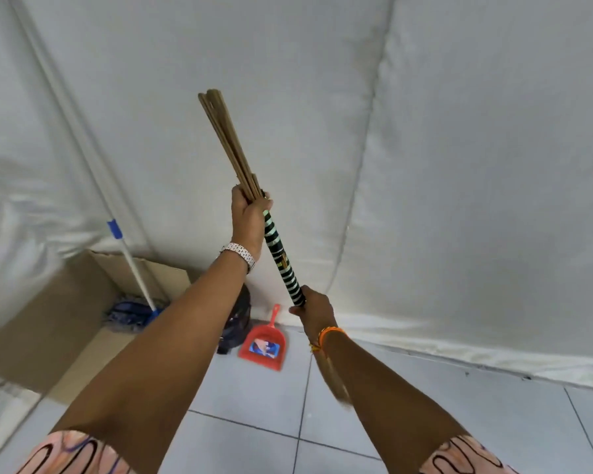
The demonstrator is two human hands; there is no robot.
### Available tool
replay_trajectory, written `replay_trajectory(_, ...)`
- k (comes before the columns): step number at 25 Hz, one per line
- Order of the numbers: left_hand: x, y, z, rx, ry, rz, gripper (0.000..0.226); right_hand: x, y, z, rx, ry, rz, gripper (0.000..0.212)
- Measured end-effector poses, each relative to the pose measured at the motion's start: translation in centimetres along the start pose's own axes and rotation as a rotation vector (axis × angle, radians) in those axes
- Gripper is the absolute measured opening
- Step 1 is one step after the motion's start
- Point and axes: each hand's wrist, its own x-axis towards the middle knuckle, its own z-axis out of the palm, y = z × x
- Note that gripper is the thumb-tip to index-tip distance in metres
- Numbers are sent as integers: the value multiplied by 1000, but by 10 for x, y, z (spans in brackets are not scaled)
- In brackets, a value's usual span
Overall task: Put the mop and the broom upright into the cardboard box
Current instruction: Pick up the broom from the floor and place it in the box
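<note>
The broom (pixel 281 254) is off the floor, tilted, right of the cardboard box (pixel 65 319). The left hand (pixel 249 220) is closed around its stick bundle, the right hand (pixel 314 307) around its wrapped handle. The mop (pixel 131 268) already stands in the box: 1 of 2 done.

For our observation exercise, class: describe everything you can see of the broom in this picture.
The broom is a bundle of thin tan sticks bound by a handle section wrapped in black and pale green bands. It is held in the air, tilted, with the stick ends pointing up and left against the white cloth backdrop. The left hand grips it where the sticks meet the wrapping; the right hand grips the wrapping's lower end. Blurred tan fibres trail below the right wrist. It is not in the cardboard box.
</note>
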Motion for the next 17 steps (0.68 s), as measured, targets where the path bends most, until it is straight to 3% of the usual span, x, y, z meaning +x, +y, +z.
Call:
replay_trajectory(4,14,69,-89,90,40,126,7,-13,-90,72,89,-46,-73,28)
replay_trajectory(9,35,140,-239,303,-143,143,19,-23,-218,182,129,-157,-171,40)
replay_trajectory(14,62,202,-364,349,-152,163,7,-20,-327,283,139,-232,-260,23)
replay_trajectory(17,86,215,-419,344,-127,133,13,-7,-362,329,114,-260,-246,37)
